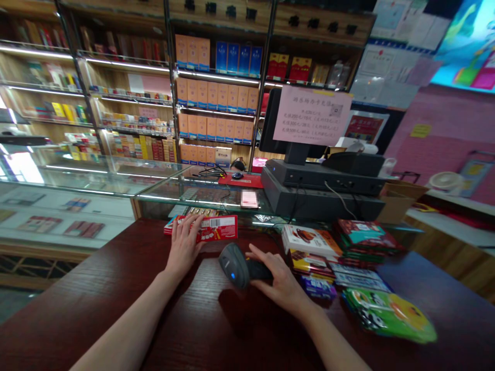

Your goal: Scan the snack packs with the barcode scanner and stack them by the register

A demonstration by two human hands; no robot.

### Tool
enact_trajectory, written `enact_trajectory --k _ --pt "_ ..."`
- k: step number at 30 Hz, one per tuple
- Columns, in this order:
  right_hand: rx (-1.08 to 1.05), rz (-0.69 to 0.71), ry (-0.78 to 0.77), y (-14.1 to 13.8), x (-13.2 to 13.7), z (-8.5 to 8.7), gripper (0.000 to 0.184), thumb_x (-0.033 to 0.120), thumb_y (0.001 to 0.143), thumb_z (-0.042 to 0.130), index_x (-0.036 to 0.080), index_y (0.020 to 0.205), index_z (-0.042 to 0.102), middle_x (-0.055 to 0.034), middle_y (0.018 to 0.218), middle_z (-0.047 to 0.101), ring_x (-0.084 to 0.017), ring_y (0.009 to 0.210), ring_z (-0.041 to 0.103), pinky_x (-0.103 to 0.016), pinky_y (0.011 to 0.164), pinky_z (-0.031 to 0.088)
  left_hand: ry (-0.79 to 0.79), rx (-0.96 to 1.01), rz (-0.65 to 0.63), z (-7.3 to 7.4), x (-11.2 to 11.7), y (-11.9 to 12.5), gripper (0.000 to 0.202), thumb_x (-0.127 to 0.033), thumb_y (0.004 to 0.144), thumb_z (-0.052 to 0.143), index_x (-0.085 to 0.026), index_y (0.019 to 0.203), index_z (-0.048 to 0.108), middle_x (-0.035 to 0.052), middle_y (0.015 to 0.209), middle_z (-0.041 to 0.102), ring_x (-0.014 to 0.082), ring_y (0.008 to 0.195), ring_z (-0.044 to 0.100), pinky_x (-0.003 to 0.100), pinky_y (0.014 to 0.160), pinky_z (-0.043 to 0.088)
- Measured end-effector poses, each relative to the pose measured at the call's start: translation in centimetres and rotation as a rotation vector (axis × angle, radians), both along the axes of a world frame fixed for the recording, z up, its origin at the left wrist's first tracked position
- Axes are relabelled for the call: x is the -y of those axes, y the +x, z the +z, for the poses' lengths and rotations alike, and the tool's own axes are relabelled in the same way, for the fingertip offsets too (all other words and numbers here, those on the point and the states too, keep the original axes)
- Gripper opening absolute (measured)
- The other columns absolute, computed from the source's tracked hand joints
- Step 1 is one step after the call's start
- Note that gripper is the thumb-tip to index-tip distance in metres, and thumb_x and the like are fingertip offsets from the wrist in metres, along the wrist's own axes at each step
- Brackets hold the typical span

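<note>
A: What is the left hand [184, 245] on?

B: A red carton [217, 228] lying flat at the far edge of the dark wood tabletop [116, 314]. The fingers [196, 222] are spread over it, and they hide part of its print. The rest is too small to read.

A: And the right hand [280, 281]?

B: It's curled over the black grip of a handheld barcode scanner [234, 265], with the fingers [266, 260] draped across the top. The hand hides most of the grip, so I can't tell whether the thumb reaches around it. A small blue light glows on the scanner's head.

A: What's nearby?

B: Just right of that hand sit stacked snack packets [315, 257], and a green foil bag [389, 315] lies nearer the camera, smeared by blur. Beyond the carton stands a glass display case [93, 178]. A card [249, 199] on it is blurred out, and the pink notice [312, 116] on the monitor is too small to read.
</note>
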State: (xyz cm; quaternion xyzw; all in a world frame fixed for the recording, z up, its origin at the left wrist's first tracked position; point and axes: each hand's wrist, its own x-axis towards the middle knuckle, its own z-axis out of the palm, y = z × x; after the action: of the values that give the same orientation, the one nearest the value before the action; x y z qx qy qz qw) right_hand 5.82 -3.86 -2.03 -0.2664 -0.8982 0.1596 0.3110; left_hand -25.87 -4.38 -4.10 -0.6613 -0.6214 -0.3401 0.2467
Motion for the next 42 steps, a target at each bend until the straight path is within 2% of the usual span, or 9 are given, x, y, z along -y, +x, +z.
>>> enact_trajectory --k 7,21,29,35,39,42 --pt "-0.017 -0.044 -0.025 -0.05 -0.03 -0.12 0.089 0.021 0.088 0.068 0.041 0.158 0.017 -0.0030 0.140 0.062 -0.025 0.114 0.060 -0.041 0.096 0.043 0.000 0.003 -0.003 0.06 0.13 0.16 0.077 -0.018 0.083 0.066 -0.023 0.152 0.033 0.0152 0.145 0.051 0.0338 0.141 0.041 0.061 0.121 0.022" --pt "-0.034 -0.059 -0.076 -0.20 -0.15 -0.12 0.085 0.021 0.087 0.067 0.041 0.157 0.023 -0.0029 0.134 0.065 -0.025 0.113 0.061 -0.041 0.097 0.043 -0.010 0.012 0.011 -0.53 -0.32 0.02 0.078 -0.018 0.082 0.068 -0.024 0.152 0.034 0.0138 0.147 0.050 0.0331 0.141 0.041 0.059 0.121 0.022" --pt "-0.017 -0.051 -0.078 -0.08 -0.20 -0.29 0.084 0.022 0.089 0.066 0.040 0.157 0.020 -0.0033 0.136 0.064 -0.024 0.115 0.060 -0.041 0.098 0.042 -0.015 0.007 0.017 -0.16 -0.05 0.18 0.074 -0.017 0.082 0.067 -0.023 0.150 0.037 0.0132 0.146 0.051 0.0333 0.142 0.040 0.059 0.122 0.021" --pt "0.093 -0.007 -0.107 -0.02 -0.09 -0.25 0.085 0.024 0.089 0.065 0.037 0.159 0.018 -0.0058 0.143 0.060 -0.025 0.123 0.057 -0.044 0.105 0.038 -0.026 0.022 0.019 0.00 0.08 0.24 0.074 -0.017 0.082 0.068 -0.023 0.150 0.038 0.0134 0.146 0.052 0.0334 0.142 0.040 0.059 0.121 0.022" --pt "0.194 0.040 -0.146 -0.20 0.39 0.24 0.084 0.023 0.087 0.065 0.037 0.158 0.022 -0.0061 0.143 0.060 -0.027 0.129 0.055 -0.052 0.113 0.029 -0.017 0.023 0.017 0.05 0.09 0.28 0.076 -0.017 0.081 0.068 -0.024 0.151 0.037 0.0138 0.146 0.052 0.0331 0.142 0.040 0.059 0.121 0.022" --pt "0.232 0.047 -0.174 -0.32 0.71 0.48 0.082 0.024 0.087 0.065 0.039 0.157 0.026 -0.0047 0.142 0.061 -0.028 0.129 0.055 -0.053 0.114 0.029 -0.013 0.026 0.012 0.08 0.11 0.30 0.076 -0.018 0.082 0.067 -0.025 0.151 0.036 0.0135 0.146 0.052 0.0329 0.141 0.041 0.060 0.121 0.022"
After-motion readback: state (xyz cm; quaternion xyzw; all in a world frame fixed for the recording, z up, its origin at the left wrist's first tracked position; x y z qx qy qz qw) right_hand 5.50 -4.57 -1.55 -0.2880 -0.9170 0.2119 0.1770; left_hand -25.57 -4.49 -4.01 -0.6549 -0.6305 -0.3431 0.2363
